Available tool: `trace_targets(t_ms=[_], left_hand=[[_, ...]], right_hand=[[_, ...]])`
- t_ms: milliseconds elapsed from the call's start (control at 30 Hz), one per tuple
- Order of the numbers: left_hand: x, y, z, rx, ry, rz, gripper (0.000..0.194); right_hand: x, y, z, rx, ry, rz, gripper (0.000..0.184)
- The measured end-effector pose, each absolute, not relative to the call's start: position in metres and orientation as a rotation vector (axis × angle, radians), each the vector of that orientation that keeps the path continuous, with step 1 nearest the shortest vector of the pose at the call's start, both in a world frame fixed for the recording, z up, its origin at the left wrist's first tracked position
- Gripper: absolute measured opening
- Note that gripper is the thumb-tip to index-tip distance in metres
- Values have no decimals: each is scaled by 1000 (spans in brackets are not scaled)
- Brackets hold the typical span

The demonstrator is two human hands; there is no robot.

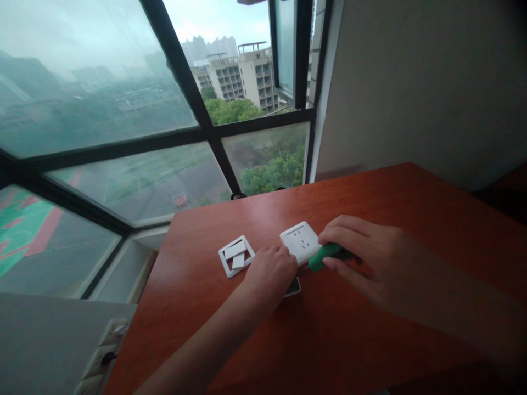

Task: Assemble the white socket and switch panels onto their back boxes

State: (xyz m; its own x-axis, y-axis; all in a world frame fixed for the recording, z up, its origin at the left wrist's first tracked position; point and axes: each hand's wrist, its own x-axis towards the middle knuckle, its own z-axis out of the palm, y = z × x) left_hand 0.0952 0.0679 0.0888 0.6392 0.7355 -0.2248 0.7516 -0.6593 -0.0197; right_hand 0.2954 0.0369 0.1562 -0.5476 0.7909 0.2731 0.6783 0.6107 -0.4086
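A white wall socket (302, 241) with several dark slots lies face up on the brown table (349, 334). My left hand (272, 271) is closed at its near left edge, fingers curled against it; the fingertips are hidden. Under that hand a dark piece with a white rim (293, 287) shows in part. In my right hand (366, 252) is a screwdriver (323, 257) with a green and black handle, held between thumb and fingers by the socket's near right corner. Its tip cannot be made out clearly.
Left of the socket lies a white frame (227, 265) with two loose white plates (235, 250) on it. Behind the table's far edge stand dark-framed windows (209, 131). A grey wall (411, 82) rises at the right. Wall sockets (102, 356) line the lower left.
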Motion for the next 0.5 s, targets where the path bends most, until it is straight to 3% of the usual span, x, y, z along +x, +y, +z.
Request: trace_targets(t_ms=[500], left_hand=[[90,64,87,2792,1247,-297,13]], right_hand=[[293,39,156,-1182,-2459,302,15]])
